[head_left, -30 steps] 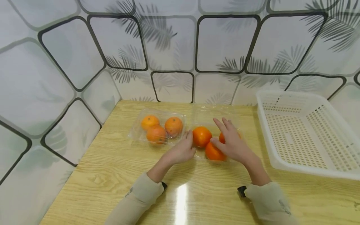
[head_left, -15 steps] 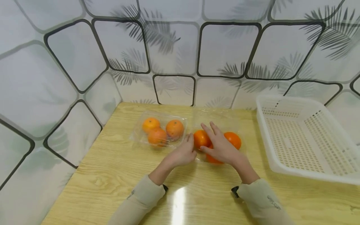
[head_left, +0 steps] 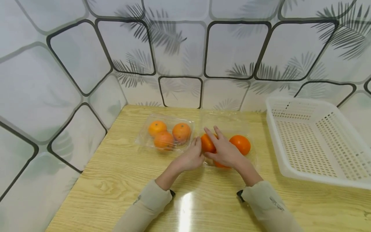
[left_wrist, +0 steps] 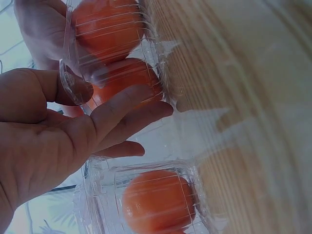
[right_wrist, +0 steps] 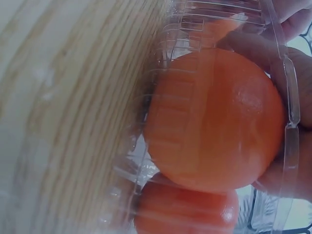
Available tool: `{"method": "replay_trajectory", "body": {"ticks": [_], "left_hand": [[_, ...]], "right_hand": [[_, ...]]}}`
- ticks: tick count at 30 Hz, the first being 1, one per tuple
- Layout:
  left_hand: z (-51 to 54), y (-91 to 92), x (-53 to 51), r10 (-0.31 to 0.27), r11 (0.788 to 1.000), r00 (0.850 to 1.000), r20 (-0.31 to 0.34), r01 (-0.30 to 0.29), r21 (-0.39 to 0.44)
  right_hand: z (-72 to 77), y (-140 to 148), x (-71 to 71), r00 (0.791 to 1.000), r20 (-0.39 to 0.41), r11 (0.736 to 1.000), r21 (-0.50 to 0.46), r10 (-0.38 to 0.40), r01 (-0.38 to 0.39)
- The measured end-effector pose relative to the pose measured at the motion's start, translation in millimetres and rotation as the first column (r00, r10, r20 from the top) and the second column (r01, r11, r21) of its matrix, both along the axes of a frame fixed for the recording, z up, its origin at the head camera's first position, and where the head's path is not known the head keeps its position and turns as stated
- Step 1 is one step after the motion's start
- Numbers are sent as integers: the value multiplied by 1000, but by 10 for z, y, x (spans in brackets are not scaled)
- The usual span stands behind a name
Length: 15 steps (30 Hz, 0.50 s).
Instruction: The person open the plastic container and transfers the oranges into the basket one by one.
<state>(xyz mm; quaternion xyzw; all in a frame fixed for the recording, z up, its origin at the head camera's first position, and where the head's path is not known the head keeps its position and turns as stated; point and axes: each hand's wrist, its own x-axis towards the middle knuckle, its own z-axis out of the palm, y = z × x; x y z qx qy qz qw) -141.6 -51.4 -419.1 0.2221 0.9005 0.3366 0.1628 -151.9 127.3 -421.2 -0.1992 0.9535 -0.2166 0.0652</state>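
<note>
An open clear plastic clamshell box [head_left: 253,158] stands at the table's middle, its lid [head_left: 224,120] folded back. In it lie three oranges: a left one [head_left: 206,144], a right one [head_left: 240,145] and a front one [head_left: 221,164], mostly covered. My left hand [head_left: 189,158] pinches the box's left wall, thumb [left_wrist: 78,90] over the rim and fingers outside. My right hand [head_left: 227,153] reaches over the box with extended fingers, which touch the left orange. In the right wrist view the front orange [right_wrist: 214,122] fills the middle through the clear wall.
A second clear box [head_left: 141,139] with three oranges stands just left of the left hand. At the right is a white plastic basket [head_left: 273,141] with a perforated bottom. A patterned wall [head_left: 179,91] borders the wooden table [head_left: 110,180] at the back and left.
My right hand has moved left, from over the right and front oranges to the left orange, uncovering the right one. The left hand has stayed at the box's left wall.
</note>
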Motion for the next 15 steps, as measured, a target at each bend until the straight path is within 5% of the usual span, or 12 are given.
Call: {"method": "replay_trajectory", "body": {"ticks": [15], "left_hand": [[-3,5,-6,-6,1000,1000,8,6,-3]], "right_hand": [[-19,-115,-74,996,-9,993,73,-90,91]]}}
